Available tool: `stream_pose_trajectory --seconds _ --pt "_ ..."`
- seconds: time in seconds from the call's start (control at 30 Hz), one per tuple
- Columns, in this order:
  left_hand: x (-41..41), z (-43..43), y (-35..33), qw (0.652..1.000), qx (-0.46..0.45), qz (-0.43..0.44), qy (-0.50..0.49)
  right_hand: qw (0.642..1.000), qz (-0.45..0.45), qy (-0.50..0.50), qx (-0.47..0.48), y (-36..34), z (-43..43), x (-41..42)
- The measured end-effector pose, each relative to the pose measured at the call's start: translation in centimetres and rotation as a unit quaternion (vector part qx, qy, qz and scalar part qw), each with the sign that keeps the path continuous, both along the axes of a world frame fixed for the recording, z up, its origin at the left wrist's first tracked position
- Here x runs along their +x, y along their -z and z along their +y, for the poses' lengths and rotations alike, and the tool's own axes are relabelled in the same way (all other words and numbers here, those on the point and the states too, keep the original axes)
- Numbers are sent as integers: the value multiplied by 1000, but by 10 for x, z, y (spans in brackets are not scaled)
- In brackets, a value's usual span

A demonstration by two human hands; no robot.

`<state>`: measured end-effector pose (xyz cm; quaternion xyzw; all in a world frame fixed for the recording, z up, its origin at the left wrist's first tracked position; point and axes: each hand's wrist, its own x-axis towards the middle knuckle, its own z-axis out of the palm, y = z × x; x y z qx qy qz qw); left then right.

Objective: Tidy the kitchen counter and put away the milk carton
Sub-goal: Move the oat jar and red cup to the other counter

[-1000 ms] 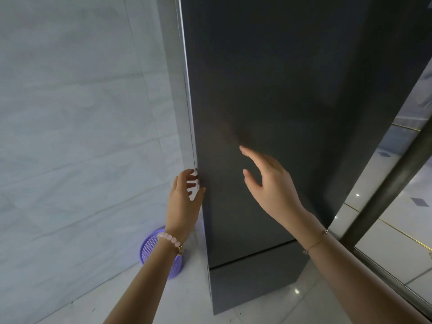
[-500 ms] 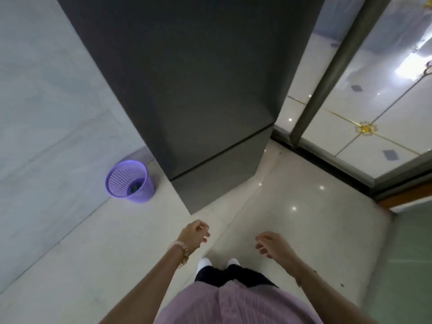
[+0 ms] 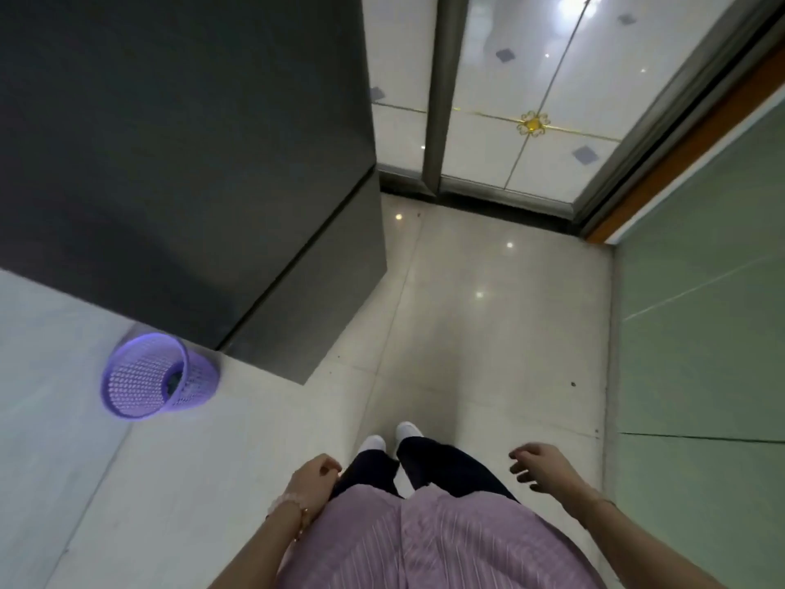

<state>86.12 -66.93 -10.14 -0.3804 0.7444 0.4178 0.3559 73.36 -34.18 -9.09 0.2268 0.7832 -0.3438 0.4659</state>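
fingers on left hand (image 3: 316, 474) and right hand (image 3: 539, 463) hang loosely curled and released, fridge (image 3: 191, 163) well ahead.

The fridge (image 3: 178, 163) is dark grey, the basket (image 3: 144, 378) purple with a mesh of small holes, the floor (image 3: 488, 342) pale grey tile. The shirt (image 3: 446, 542) is lilac with fine stripes (trousers (image 3: 450, 465) black, shoes (image 3: 373, 442) white), and the right-hand wall (image 3: 701, 333) is pale green.

The fridge (image 3: 182, 142) stands ahead on the left of the floor (image 3: 488, 333). A basket (image 3: 140, 378) sits just beside its near left corner, by the left wall (image 3: 38, 333). A glass door (image 3: 509, 78) lies right of the fridge, with another wall (image 3: 701, 333) further right.
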Motion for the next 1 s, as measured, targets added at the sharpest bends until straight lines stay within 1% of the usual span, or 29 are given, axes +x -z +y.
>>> stream_pose_trajectory --seconds 0.13,0.3,0.43,0.5,0.57,0.67,0.73,0.87,1.0 --pt "-3 -36 15 998 -2 -14 56 991 76 103 -49 -17 -17 -7" --pt "-27 -77 19 986 -15 -14 162 955 155 241 -71 -38 -31 16" --pt "-51 -109 25 970 -19 -10 244 914 173 364 -53 -37 -51 86" --pt "-62 -118 27 957 -24 -11 290 890 163 424 -37 -28 -66 135" --pt "-71 -113 24 936 -29 -10 350 864 143 483 -19 -19 -83 188" --pt "-73 -85 11 897 -18 -14 441 815 97 572 6 -7 -115 273" --pt "-66 -53 4 868 6 -2 497 771 71 633 11 1 -142 328" --pt "-39 23 -11 804 81 29 588 665 29 746 8 17 -201 421" --pt "11 91 -23 738 109 56 664 562 -2 827 -1 30 -252 497"
